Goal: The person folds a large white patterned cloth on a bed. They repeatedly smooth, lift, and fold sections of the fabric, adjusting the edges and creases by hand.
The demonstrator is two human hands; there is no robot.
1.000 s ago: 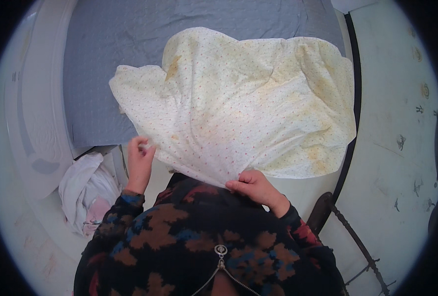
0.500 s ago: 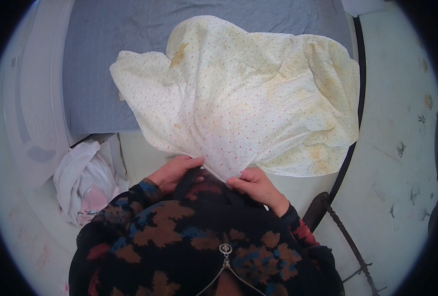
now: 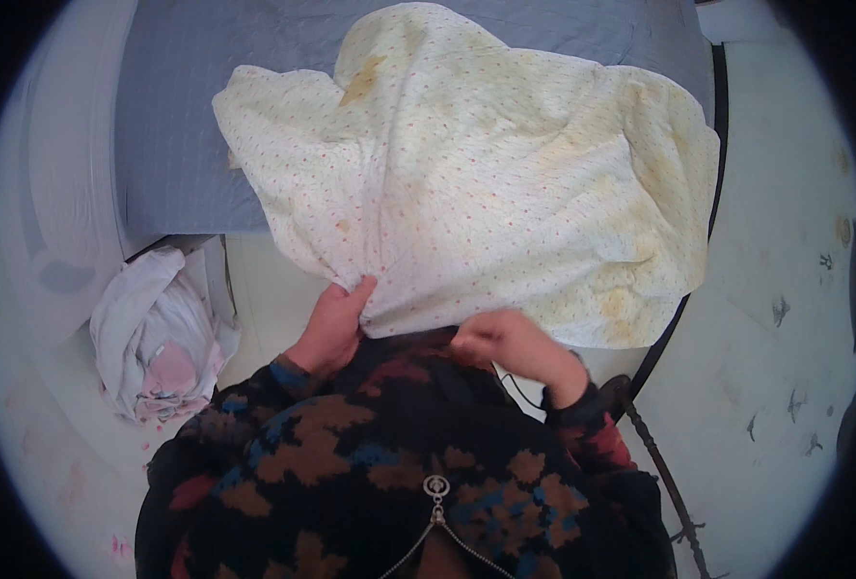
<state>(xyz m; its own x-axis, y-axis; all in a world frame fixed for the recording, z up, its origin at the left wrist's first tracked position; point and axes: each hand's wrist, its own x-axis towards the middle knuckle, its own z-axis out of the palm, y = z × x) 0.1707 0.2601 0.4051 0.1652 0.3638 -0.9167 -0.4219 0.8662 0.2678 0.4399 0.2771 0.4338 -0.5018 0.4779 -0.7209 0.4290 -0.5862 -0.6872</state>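
A large cream cloth (image 3: 486, 193) with small red dots and yellow-brown stains lies rumpled over the near edge of a bed. Its near edge hangs toward my body. My left hand (image 3: 329, 326) is closed on that edge, the thumb on top of the fabric. To the right, my right hand (image 3: 519, 347) sits right at the cloth's near edge with its fingers curled together. What its fingertips hold, if anything, is hidden.
Under the cloth is a bed with a grey-blue sheet (image 3: 182, 154). White and pink fabric (image 3: 158, 338) is heaped in a box at lower left. A dark rod (image 3: 654, 454) stands by the bed at lower right, over a pale, marked floor (image 3: 785, 241).
My left hand has shifted slightly and its thumb now presses higher on the cloth. The right hand has turned over, fingers curling inward. The cloth's pulled-down corner has flattened out.
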